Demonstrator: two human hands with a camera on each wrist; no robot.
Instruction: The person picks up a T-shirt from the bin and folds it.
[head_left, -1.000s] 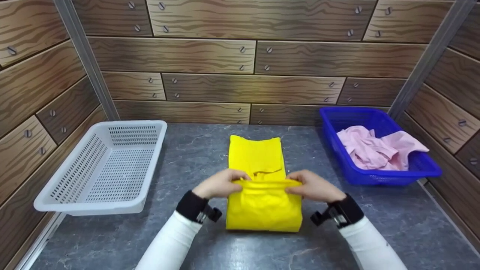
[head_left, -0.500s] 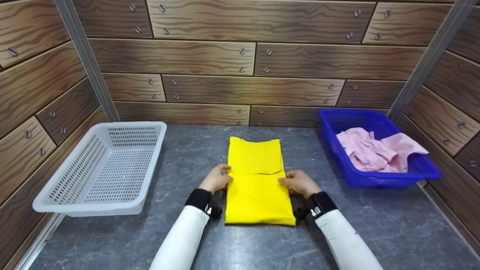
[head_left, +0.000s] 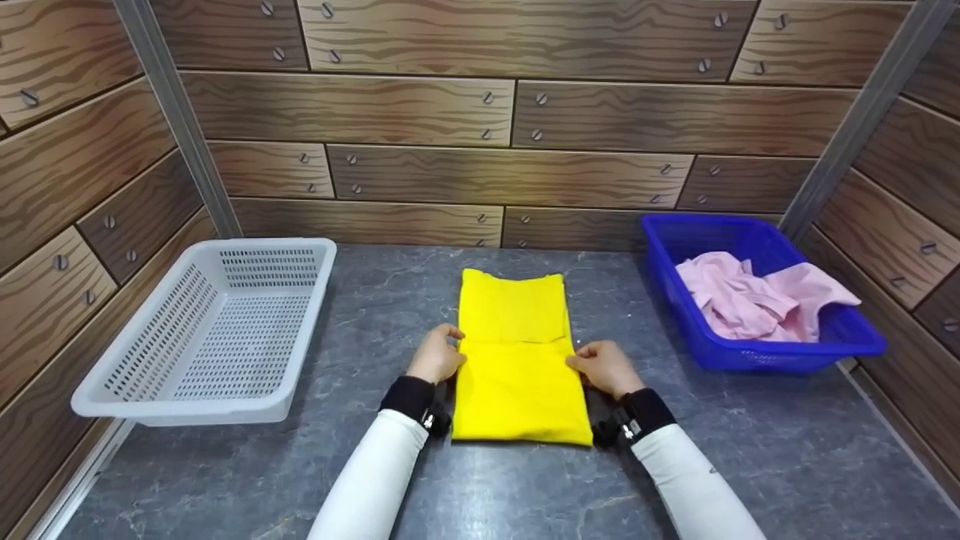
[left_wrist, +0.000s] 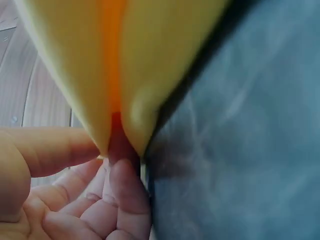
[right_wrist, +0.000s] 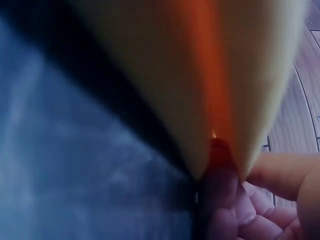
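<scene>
A yellow cloth (head_left: 519, 390), folded into a long rectangle, lies flat in the middle of the table in the head view. One layer's edge crosses it about halfway. At its left edge my left hand (head_left: 438, 355) pinches the side of the fold. In the left wrist view a finger of this hand (left_wrist: 75, 200) reaches between two layers, with the thumb against the outer layer. My right hand (head_left: 606, 367) pinches the opposite edge at about the same height. The right wrist view shows its fingers (right_wrist: 227, 200) likewise in the fold, the tips hidden by cloth.
A white perforated basket (head_left: 187, 409) stands at the left with nothing seen inside. At the right is a blue basket (head_left: 795, 356) holding a crumpled pink cloth (head_left: 739, 300). Wood-patterned walls (head_left: 420, 109) enclose the grey marbled table (head_left: 375, 300) at back and sides.
One second ago both hands held up the bulging front part of the yellow cloth. It has since been laid flat, and the hands have moved to its side edges, where they stay nearly still.
</scene>
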